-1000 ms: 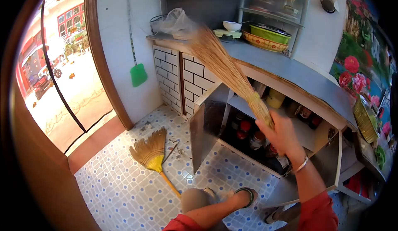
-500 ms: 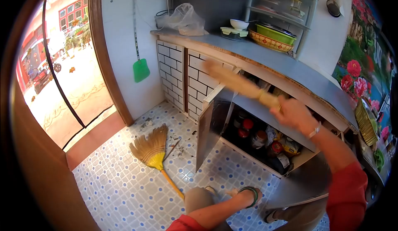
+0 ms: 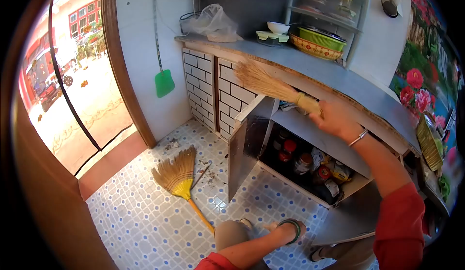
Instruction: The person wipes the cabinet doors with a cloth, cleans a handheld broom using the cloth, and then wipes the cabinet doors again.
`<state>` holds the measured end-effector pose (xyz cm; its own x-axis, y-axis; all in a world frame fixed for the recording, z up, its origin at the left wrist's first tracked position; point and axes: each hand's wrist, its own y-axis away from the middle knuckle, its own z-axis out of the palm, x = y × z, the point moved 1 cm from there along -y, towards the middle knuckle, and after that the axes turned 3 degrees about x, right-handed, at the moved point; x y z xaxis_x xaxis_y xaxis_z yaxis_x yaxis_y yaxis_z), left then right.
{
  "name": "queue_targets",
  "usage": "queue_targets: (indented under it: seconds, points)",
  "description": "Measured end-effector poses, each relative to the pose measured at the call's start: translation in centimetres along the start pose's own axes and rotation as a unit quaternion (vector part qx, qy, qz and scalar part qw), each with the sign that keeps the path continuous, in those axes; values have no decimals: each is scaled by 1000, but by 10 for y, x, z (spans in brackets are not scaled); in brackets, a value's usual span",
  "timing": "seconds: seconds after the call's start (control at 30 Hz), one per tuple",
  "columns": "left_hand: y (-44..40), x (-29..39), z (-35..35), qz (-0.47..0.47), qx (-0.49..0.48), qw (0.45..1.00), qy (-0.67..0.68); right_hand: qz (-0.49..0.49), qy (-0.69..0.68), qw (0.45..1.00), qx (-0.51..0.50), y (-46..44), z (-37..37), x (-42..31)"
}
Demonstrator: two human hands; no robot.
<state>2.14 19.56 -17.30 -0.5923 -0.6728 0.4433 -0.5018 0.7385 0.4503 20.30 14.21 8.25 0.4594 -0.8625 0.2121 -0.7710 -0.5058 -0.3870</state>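
Observation:
My right hand [image 3: 337,120] is closed around the bound handle of a small straw hand broom [image 3: 269,82]. The broom is held up in front of the counter edge, above the opened cabinet, its bristles pointing to the upper left. My left hand [image 3: 300,227], with dark green bangles at its wrist, is low near my knees above the tiled floor; its fingers are mostly hidden. Beneath the right hand, the open cabinet [image 3: 322,141] holds several jars, among them a red-lidded jar [image 3: 288,147], and packets on its lower shelf.
A long-handled broom [image 3: 183,178] lies on the floor beside scattered debris [image 3: 209,175]. One cabinet door [image 3: 247,144] stands open leftward. On the counter [image 3: 310,66] are a plastic bag [image 3: 213,23], a white bowl [image 3: 278,27] and a green basket [image 3: 322,38]. A green fly swatter [image 3: 164,83] hangs by the doorway.
The hand broom was blurred by motion earlier and is sharper now. My right hand has shifted slightly left and up with it. My left hand has stayed in about the same place.

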Motion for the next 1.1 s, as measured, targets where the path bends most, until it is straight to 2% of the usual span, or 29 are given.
queue_targets:
  seconds: [0.1,0.17,0.2,0.23,0.27,0.3,0.33,0.4,0.5,0.53,0.57,0.63,0.7,0.77,0.83,0.9,1.07,1.1]
  points:
    - [10,2,-8,-8,26,1000,16,-8,-70,997,-21,30,-2,-33]
    - [-1,-2,-6,-17,-3,1000,23,-109,-159,978,-77,54,-44,-55]
    - [-3,0,-6,-26,-32,999,27,-102,-160,979,-78,58,-53,-56]
    - [-1,0,-5,-22,-37,999,26,-141,-187,970,-62,59,-60,-56]
    - [3,0,-6,-6,9,999,33,-179,-213,959,-46,59,-65,-54]
    - [6,2,-7,11,56,998,40,-174,-213,960,-47,55,-62,-48]
    - [1,2,-4,13,53,998,39,-112,-233,965,-36,48,-54,-41]
    - [-14,-3,2,-21,-12,1000,14,-9,-227,974,-19,42,-30,-31]
    - [-5,-8,-10,-20,-20,999,29,-28,-174,983,-52,71,-15,-35]
    - [-1,-9,-12,-19,-22,999,27,-43,-211,970,-112,79,-28,-37]
    - [2,-11,-13,-45,-11,999,25,-40,-211,970,-112,86,-41,-36]
    - [3,-12,-8,-63,-11,998,22,-97,-323,925,-174,103,-62,-32]
    - [-3,-17,-1,-90,-20,996,-2,-93,-337,926,-140,123,-75,-23]
    - [-3,-14,-1,-90,-40,995,-9,33,-429,879,-204,140,-83,-14]
    - [-4,-13,2,-90,-19,996,-6,84,-461,854,-225,160,-81,-2]
    - [-5,-11,6,-69,-33,997,-10,174,-534,784,-266,186,-76,2]
    - [-11,-21,25,-110,-17,994,20,232,-618,640,-394,253,-39,1]
    - [-10,-21,26,-112,-14,993,18,229,-618,642,-393,263,-30,2]
